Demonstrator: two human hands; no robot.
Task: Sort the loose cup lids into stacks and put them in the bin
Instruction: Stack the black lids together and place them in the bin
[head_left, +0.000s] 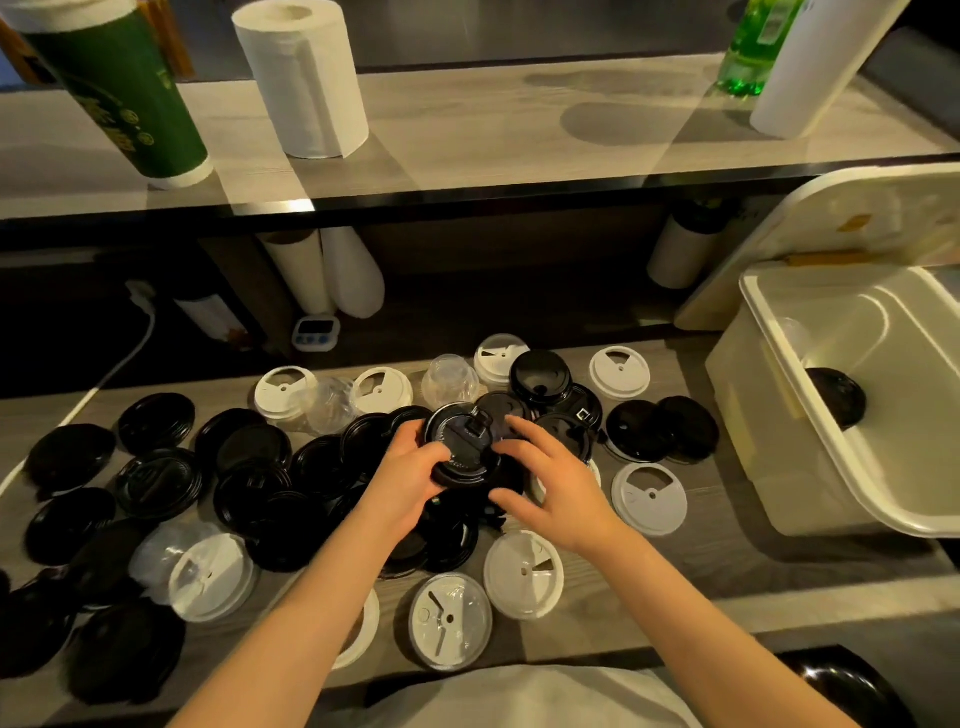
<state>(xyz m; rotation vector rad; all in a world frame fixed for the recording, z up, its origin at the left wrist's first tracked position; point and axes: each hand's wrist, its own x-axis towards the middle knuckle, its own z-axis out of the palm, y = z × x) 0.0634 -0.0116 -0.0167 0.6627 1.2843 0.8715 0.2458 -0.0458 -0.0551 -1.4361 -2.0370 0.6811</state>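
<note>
Your left hand (410, 470) curled round a black lid (460, 441) over the pile, your right hand (550, 483) beside it, fingers spread apart, loose lids (649, 499) black and white all over the grey table (701, 571), pale bin (737, 415) at your right, paper roll (304, 78) on the shelf (467, 130) behind.

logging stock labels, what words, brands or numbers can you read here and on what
No text is readable.
green paper-wrapped roll: yellow characters, too blurred.
green bottle: label too blurred.
bin's lid: orange sticker, nothing legible.
black lid with white mark: mark too small.
held black lid: nothing legible.
timer: too small.
</note>
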